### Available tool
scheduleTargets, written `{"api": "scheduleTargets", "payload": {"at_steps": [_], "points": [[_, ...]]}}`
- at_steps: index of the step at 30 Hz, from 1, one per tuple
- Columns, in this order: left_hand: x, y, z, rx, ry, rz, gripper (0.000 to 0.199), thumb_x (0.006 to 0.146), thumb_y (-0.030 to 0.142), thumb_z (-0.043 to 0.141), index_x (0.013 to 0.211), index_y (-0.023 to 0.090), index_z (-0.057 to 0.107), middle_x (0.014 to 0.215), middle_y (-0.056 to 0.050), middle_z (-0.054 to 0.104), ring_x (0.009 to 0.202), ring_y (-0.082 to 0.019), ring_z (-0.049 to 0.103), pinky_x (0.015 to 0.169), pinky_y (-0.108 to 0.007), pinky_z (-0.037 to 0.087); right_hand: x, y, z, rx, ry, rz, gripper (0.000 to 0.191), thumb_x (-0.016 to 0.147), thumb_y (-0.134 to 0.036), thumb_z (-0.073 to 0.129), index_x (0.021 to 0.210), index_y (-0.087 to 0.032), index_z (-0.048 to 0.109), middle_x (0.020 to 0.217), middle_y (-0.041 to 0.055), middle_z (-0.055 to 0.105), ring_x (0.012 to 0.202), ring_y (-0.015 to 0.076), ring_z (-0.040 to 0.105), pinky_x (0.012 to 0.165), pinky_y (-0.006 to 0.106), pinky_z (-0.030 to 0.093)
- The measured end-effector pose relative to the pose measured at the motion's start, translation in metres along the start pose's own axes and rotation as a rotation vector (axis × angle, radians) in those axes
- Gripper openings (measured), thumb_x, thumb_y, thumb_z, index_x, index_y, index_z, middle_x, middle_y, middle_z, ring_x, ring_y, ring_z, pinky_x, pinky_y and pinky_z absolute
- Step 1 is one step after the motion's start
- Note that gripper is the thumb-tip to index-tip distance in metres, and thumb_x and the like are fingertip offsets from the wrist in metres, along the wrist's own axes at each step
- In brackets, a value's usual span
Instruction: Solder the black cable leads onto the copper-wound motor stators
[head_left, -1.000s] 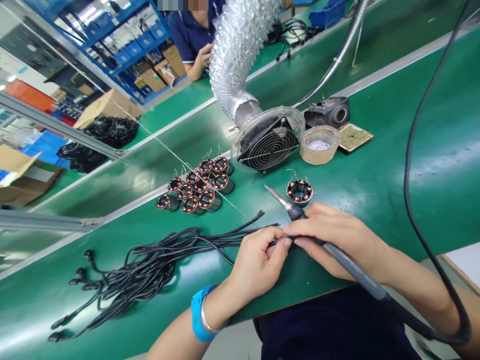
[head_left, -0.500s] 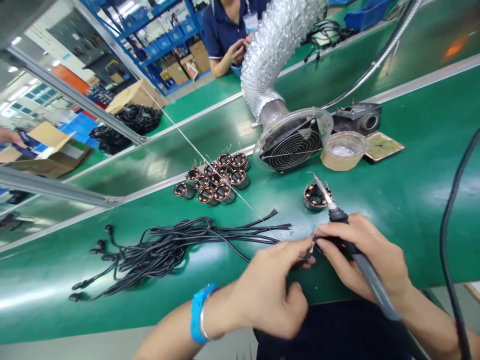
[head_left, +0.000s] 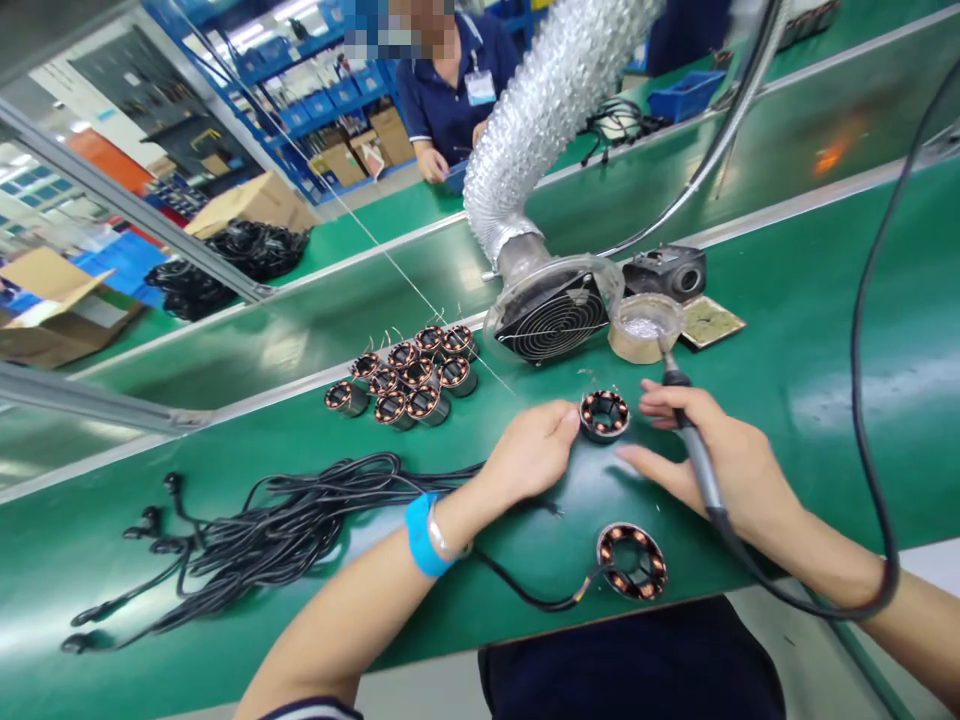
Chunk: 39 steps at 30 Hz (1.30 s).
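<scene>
My left hand [head_left: 536,445], with a blue wristband, pinches the left side of a copper-wound motor stator [head_left: 604,436]; its fingertips are partly hidden. My right hand [head_left: 724,465] grips a soldering iron [head_left: 699,455] between thumb and palm, thumb and fingers reaching toward the same stator. The iron's tip points up at the rim of a round solder pot [head_left: 646,345]. Near the table's front edge lies a second stator [head_left: 632,562], a black cable [head_left: 525,598] running to it from the left with small coloured wires at its end.
A bundle of black cables [head_left: 300,525] lies on the left. Several stators [head_left: 405,378] are grouped behind it. A fume extractor fan [head_left: 555,318] with a silver duct stands beyond my hands, beside a sponge tray [head_left: 709,322]. Across the line sits a person [head_left: 457,95].
My hands have come away from the stator with the cable, which now lies near the front edge. My left hand has moved forward onto the other stator; the iron has turned toward the solder pot.
</scene>
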<state>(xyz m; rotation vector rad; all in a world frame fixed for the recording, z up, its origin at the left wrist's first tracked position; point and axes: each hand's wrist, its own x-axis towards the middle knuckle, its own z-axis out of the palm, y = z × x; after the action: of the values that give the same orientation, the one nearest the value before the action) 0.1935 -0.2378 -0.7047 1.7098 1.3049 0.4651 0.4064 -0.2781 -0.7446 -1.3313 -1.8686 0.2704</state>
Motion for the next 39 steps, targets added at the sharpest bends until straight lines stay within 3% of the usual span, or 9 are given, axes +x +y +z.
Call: {"api": "scheduleTargets", "payload": {"at_steps": [3,7,11,13,19,24,29,33,39], "points": [[-0.021,-0.001,0.002,0.041,-0.051,0.051,0.035,0.099,0.035,0.041,0.092,0.018,0.072,0.063,0.001,0.06,0.061,-0.015,0.054,0.06,-0.025,0.04,0.008,0.006,0.004,0.104,-0.149,-0.135,0.043,0.084,-0.034,0.073,0.12,-0.02,0.053,0.117,0.0099,0.07,0.113,0.0275,0.068,0.09,0.037,0.061],[-0.017,-0.016,-0.004,-0.037,0.075,-0.007,0.027,0.095,0.04,0.048,0.097,0.018,0.064,0.062,0.005,0.051,0.056,-0.011,0.043,0.054,-0.023,0.03,0.01,0.007,0.003,0.238,-0.291,-0.222,0.05,0.082,-0.025,0.071,0.128,-0.02,0.051,0.131,0.0126,0.064,0.124,0.0257,0.062,0.098,0.036,0.057],[-0.001,-0.027,-0.01,-0.197,-0.272,-0.047,0.035,0.086,0.05,0.06,0.084,0.015,0.06,0.055,0.008,0.038,0.051,-0.008,0.03,0.05,-0.022,0.024,0.009,0.006,0.006,0.238,-0.272,-0.226,0.05,0.083,-0.024,0.071,0.128,-0.019,0.05,0.131,0.014,0.063,0.124,0.026,0.061,0.101,0.037,0.056],[0.0,-0.027,-0.013,-0.248,-0.334,-0.065,0.04,0.083,0.054,0.063,0.077,0.015,0.057,0.055,0.008,0.035,0.052,-0.008,0.027,0.05,-0.022,0.022,0.006,0.006,0.008,0.239,-0.261,-0.215,0.048,0.084,-0.023,0.069,0.128,-0.019,0.05,0.129,0.0139,0.064,0.126,0.0261,0.06,0.101,0.037,0.056],[0.008,-0.007,-0.015,-0.285,-0.229,-0.021,0.045,0.086,0.06,0.053,0.076,0.016,0.055,0.056,0.007,0.034,0.053,-0.009,0.027,0.051,-0.023,0.022,0.001,0.006,0.012,0.244,-0.24,-0.223,0.047,0.086,-0.022,0.068,0.129,-0.018,0.048,0.131,0.0149,0.062,0.124,0.0248,0.061,0.102,0.036,0.056],[0.006,0.006,-0.006,-0.323,-0.2,-0.135,0.046,0.09,0.061,0.045,0.074,0.018,0.053,0.052,0.009,0.028,0.049,-0.009,0.023,0.049,-0.024,0.02,0.0,0.007,0.013,0.257,-0.218,-0.235,0.044,0.087,-0.022,0.066,0.128,-0.019,0.049,0.128,0.0132,0.064,0.122,0.0251,0.063,0.1,0.035,0.057],[-0.031,0.006,-0.008,0.136,-0.067,-0.071,0.036,0.079,0.052,0.071,0.081,0.018,0.059,0.054,0.009,0.036,0.05,-0.008,0.031,0.05,-0.024,0.022,-0.003,0.007,0.014,0.275,-0.219,-0.242,0.041,0.089,-0.02,0.064,0.127,-0.016,0.049,0.128,0.0156,0.063,0.126,0.0252,0.06,0.097,0.032,0.058],[-0.049,0.007,-0.006,0.444,0.122,0.117,0.016,0.09,0.031,0.059,0.082,0.018,0.065,0.052,0.007,0.042,0.047,-0.009,0.036,0.052,-0.024,0.027,-0.005,0.008,0.016,0.267,-0.216,-0.24,0.042,0.089,-0.02,0.063,0.128,-0.016,0.049,0.133,0.0172,0.06,0.127,0.0256,0.059,0.099,0.032,0.057],[-0.052,0.005,0.0,0.606,0.188,0.323,0.016,0.086,0.033,0.064,0.082,0.018,0.065,0.063,0.002,0.064,0.053,-0.012,0.055,0.055,-0.025,0.036,-0.005,0.007,0.017,0.26,-0.217,-0.246,0.04,0.09,-0.021,0.062,0.128,-0.016,0.048,0.132,0.0175,0.061,0.126,0.026,0.06,0.098,0.032,0.058]]}}
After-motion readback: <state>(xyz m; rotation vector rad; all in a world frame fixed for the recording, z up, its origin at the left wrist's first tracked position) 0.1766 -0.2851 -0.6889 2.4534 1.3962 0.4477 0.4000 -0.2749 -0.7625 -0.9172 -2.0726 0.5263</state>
